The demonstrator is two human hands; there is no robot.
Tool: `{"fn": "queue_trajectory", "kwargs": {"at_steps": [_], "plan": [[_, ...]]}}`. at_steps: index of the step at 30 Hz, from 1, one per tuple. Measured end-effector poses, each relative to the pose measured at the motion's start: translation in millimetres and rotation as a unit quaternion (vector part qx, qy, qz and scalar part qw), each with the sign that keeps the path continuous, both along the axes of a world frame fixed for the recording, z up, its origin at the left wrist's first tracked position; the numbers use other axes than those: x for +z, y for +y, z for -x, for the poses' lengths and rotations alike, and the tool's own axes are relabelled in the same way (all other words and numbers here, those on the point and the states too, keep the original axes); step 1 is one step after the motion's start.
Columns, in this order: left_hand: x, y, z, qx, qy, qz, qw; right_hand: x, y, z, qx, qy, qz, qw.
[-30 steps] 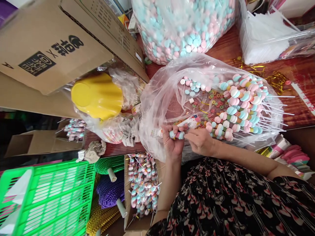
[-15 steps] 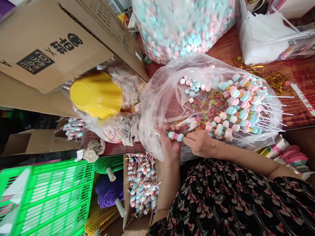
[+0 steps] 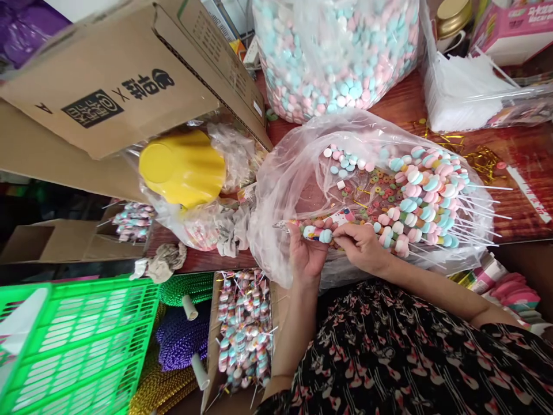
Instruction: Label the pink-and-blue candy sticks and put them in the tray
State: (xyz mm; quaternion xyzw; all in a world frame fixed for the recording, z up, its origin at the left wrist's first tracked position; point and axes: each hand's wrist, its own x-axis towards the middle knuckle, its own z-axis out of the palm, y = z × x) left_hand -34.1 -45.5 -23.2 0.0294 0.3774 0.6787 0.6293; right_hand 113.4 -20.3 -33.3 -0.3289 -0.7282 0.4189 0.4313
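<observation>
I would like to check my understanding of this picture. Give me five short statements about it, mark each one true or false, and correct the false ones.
1. The left hand holds a candy skewer. True.
2. The right hand is inside the large candy bag. False: it is at one end of the candy skewer.
3. The white sticks of the piled skewers point toward the picture's right. True.
4. The large candy bag contains only pink pieces. False: blue and white ones show too.
5. The yellow container is in the green basket. False: it is beside the printed cardboard box.
</observation>
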Motion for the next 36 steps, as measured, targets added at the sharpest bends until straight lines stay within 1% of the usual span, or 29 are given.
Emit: {"fn": "queue_trajectory", "kwargs": {"at_steps": [2,4,5,7,9,12,14,19,26,33,36], "plan": [[0.7,0.0,0.9,-0.009,-0.006,0.010,1.000,0.1,1.0,-2.9,0.000,-0.074,-0.109,0.991],[2.7,-0.9,2.3,-0.017,-0.010,0.019,1.000,0.4,2.6,-5.5,-0.005,-0.148,-0.208,0.967],[3.7,-1.5,3.4,-0.020,-0.010,0.025,0.999,0.3,3.6,-6.5,-0.009,-0.174,-0.243,0.954],[4.7,-2.8,6.2,-0.023,-0.012,0.034,0.999,-0.8,6.2,-7.9,-0.008,-0.198,-0.284,0.938],[4.4,-3.7,9.8,-0.028,-0.017,0.043,0.999,-2.4,9.6,-9.1,0.009,-0.201,-0.293,0.935],[3.0,-4.3,14.6,-0.036,-0.022,0.052,0.998,-3.9,14.7,-11.2,0.045,-0.197,-0.279,0.939],[2.9,-5.0,16.1,-0.042,-0.020,0.056,0.997,-3.7,16.6,-12.5,0.057,-0.204,-0.284,0.935],[6.8,-9.5,15.3,-0.048,-0.023,0.059,0.997,-4.3,15.0,-12.4,0.036,-0.235,-0.343,0.909],[7.3,-12.7,16.9,-0.064,-0.026,0.075,0.995,-7.9,11.8,-12.0,0.003,-0.241,-0.387,0.890],[6.2,-16.2,8.9,-0.062,-0.016,0.060,0.996,-11.1,10.5,-13.4,0.026,-0.262,-0.397,0.879],[6.2,-18.1,1.1,-0.052,-0.013,0.050,0.997,-14.6,8.1,-12.3,0.020,-0.255,-0.382,0.888]]}}
